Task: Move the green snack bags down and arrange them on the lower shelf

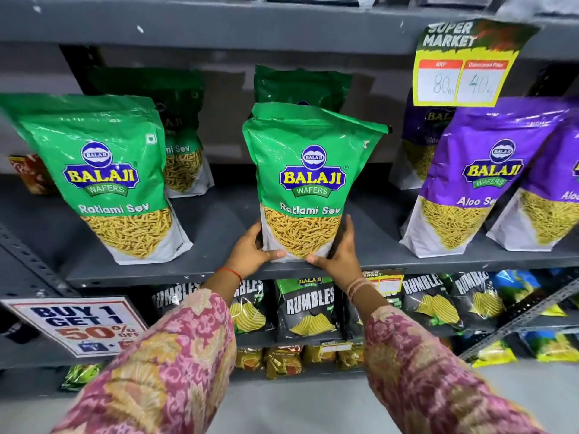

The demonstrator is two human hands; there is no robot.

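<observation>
A green Ratlami Sev bag (308, 180) stands upright at the front edge of the grey shelf (219, 270). My left hand (250, 253) grips its lower left corner and my right hand (340, 253) grips its lower right corner. Another green bag (300, 86) stands right behind it, mostly hidden. A further green bag (100, 177) stands at the left front, with one more green bag (181, 133) behind it.
Purple Aloo Sev bags (476, 180) fill the right of the same shelf under a yellow price tag (460, 76). The shelf below holds black Rumbles bags (308, 308). A "Buy 1 Get 1" sign (78, 324) hangs at lower left.
</observation>
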